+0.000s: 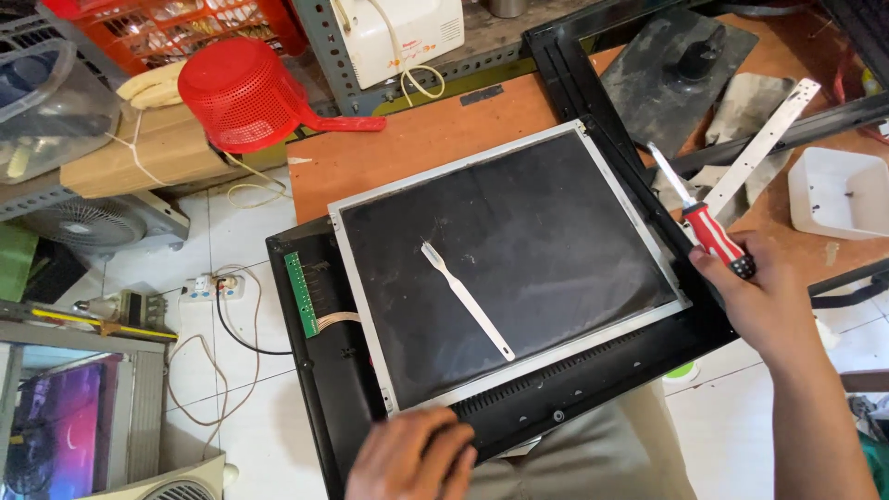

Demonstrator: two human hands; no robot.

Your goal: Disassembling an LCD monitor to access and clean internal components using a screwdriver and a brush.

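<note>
While the left hand [412, 456] pressed flat and empty on the black monitor casing [593, 375] across the lap, its bare panel [505, 259] carrying a white toothbrush [468, 299], the right hand [764, 301] gripped a red-handled screwdriver [706, 222], seemingly mid-disassembly and needing a screw to seat in.

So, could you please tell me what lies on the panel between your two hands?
A white plastic fork lies on the dark panel, seen from the head camera.
</note>
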